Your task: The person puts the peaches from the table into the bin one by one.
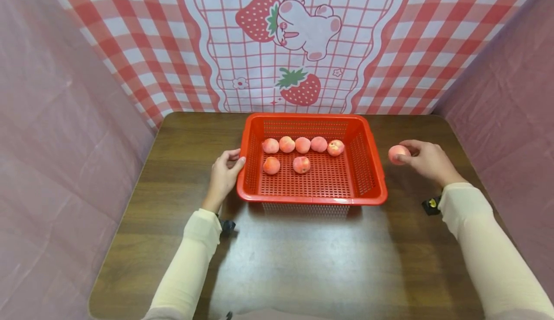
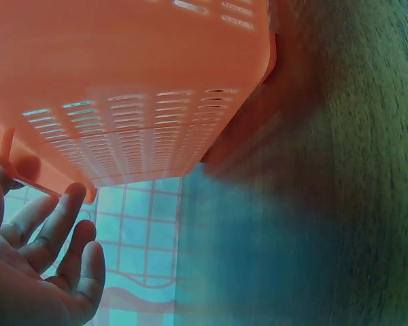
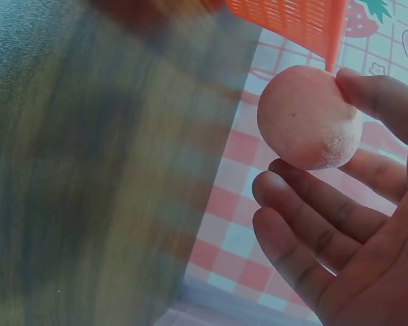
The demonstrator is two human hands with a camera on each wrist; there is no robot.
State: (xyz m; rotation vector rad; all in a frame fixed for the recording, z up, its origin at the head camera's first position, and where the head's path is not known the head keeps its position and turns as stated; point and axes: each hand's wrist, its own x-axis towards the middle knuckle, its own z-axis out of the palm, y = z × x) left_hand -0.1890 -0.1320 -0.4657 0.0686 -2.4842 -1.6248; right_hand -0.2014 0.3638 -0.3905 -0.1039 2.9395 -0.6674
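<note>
A red plastic basket [image 1: 376,166] with perforated walls stands on the table, its rim wider than its base. Several peaches [image 1: 303,145] lie in a row along its back, and two more, one of them a peach [image 1: 301,165], sit in front of that row. At the basket's left side, my left hand [image 1: 222,176] pinches the rim, thumb on top and fingers beneath; the left wrist view shows the fingertips near the rim's underside. Right of the basket, my right hand [image 1: 428,161] holds a single peach [image 3: 306,119] between thumb and fingers, apart from the basket.
The brown wooden table [image 1: 303,262] extends around the basket on every side. Behind it hangs a red-and-white checked cloth [image 1: 147,36] with strawberry prints. Pink curtains [image 1: 56,166] close off both sides. Each wrist carries a small black device [image 1: 227,226].
</note>
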